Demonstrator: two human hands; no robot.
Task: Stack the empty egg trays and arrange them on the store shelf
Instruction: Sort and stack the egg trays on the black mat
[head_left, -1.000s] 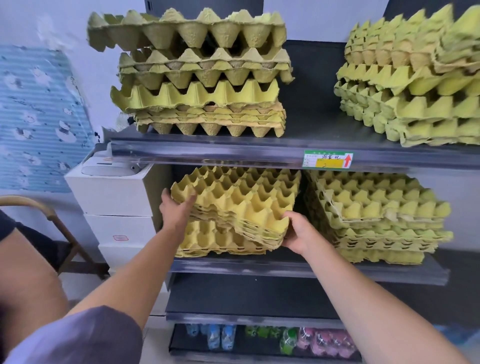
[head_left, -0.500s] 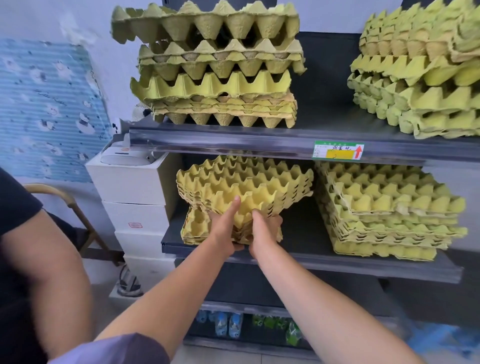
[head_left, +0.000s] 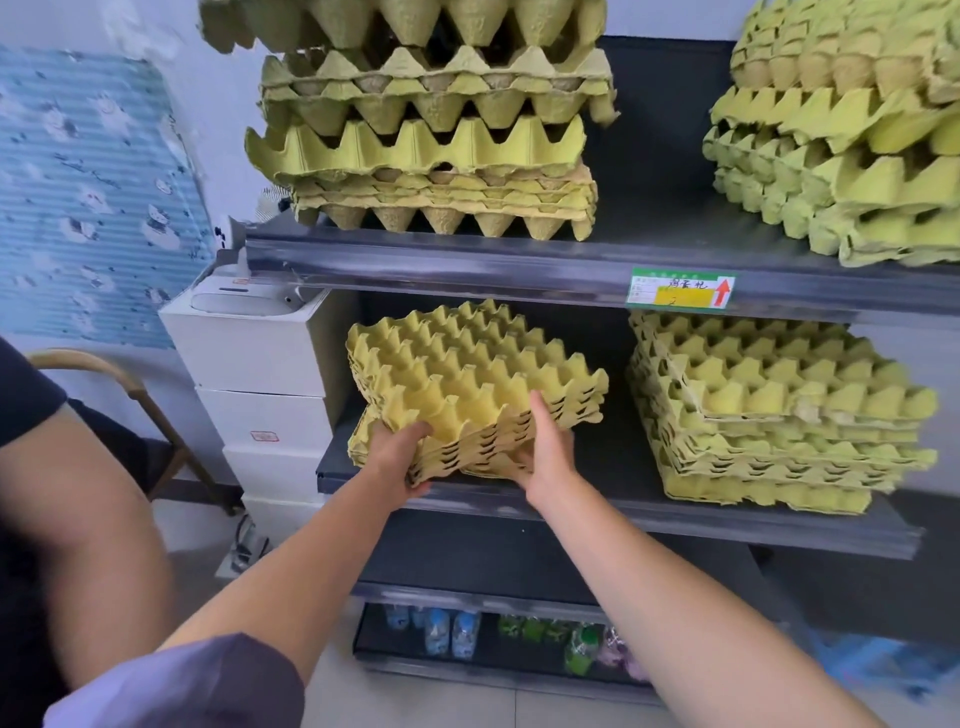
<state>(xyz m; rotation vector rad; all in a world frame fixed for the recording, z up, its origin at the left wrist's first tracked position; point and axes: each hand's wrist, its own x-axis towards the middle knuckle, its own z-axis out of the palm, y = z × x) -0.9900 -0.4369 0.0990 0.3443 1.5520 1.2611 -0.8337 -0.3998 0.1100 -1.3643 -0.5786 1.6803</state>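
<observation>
In the head view, the skewed stack of egg trays (head_left: 467, 374) sits at the left of the middle shelf (head_left: 675, 512). The left hand (head_left: 400, 457) curls its fingers round the stack's near corner, and the right hand (head_left: 545, 452) pinches its near edge, thumb on top. The moulded pulp looks light, rough and crushable, so supporting it under the rims seems safest.

Shop (price-tagged shelf (head_left: 571, 270), bottled drinks (head_left: 452, 631))

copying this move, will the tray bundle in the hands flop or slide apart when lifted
Probably light: the tray bundle is hollow moulded pulp. Likely stiff, since nested cups lock together. Edges may crush where left hand and right hand grip.
</observation>
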